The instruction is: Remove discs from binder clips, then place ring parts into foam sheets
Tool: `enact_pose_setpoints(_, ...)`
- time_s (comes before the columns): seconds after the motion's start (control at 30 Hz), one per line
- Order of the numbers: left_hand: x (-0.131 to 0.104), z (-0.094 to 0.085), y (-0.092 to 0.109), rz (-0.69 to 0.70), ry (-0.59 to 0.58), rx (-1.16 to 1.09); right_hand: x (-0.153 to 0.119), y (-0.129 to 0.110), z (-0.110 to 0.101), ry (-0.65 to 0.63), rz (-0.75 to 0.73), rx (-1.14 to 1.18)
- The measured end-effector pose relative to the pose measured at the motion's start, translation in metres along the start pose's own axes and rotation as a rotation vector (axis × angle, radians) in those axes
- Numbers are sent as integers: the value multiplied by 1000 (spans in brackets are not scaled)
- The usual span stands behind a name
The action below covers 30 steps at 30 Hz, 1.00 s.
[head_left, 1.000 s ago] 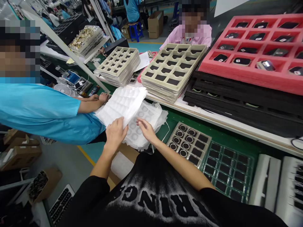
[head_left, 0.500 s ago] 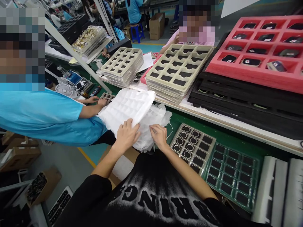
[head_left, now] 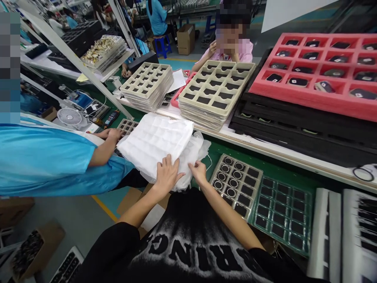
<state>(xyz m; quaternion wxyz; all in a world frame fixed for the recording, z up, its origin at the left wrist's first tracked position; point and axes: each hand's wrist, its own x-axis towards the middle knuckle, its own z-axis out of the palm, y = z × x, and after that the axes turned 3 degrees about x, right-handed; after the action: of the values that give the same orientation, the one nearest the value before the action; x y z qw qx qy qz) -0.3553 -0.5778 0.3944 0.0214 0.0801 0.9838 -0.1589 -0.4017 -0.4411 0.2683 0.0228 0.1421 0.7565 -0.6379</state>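
Observation:
In front of me lies a stack of thin white wrapping sheets [head_left: 153,141], with a grid of compartments showing as faint relief on the top one. My left hand [head_left: 167,175] rests on its near edge, fingers spread and the palm down. At the right near corner my right hand [head_left: 198,172] pinches the edge of a white sheet with thumb and fingertips. Whatever lies inside or under the sheets is hidden. Just right of my right hand is a clear tray [head_left: 255,179] with several round black rings in its left pockets.
A green-edged tray [head_left: 282,214] lies further right. Beige tray stacks [head_left: 216,94] and a red foam tray [head_left: 316,80] stand on the raised shelf [head_left: 265,143]. A co-worker in a blue shirt [head_left: 44,157] sits close at left, with a small fan [head_left: 70,117] beyond.
The top white sheet has come down flatter onto the stack. My left hand has spread its fingers on it, and my right hand stays at the right edge. The view has shifted slightly.

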Motion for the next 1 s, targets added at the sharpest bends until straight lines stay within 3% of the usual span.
enact_pose_setpoints(0.1, 0, -1, -1, 17, 4, -20, 4, -12, 1, 22, -43, 15)
enact_pose_setpoints(0.23, 3, -7, 1, -44, 8, -66, 4, -58, 6, 14, -304, 120)
enact_pose_setpoints(0.33, 6, -14, -3, -108, 31, -63, -1, -89, 4, -176, -472, 253)
enact_pose_setpoints(0.47, 8, -25, -18, -175, 76, -12, -11, -105, 2, -452, -527, 350)
enact_pose_setpoints(0.67, 14, -45, -55, -180, 83, -7, -27, -105, 18, -562, -515, 408)
enact_pose_setpoints(0.8, 15, -75, -103, -231, 134, 38, -34, -96, 19, -585, -440, 429)
enact_pose_setpoints(0.9, -4, -113, -147, -400, 273, -5, -48, -72, 17, -659, -313, 425)
enact_pose_setpoints(1.0, -51, -156, -179, -770, 414, -188, -71, -37, 9, -715, -190, 356)
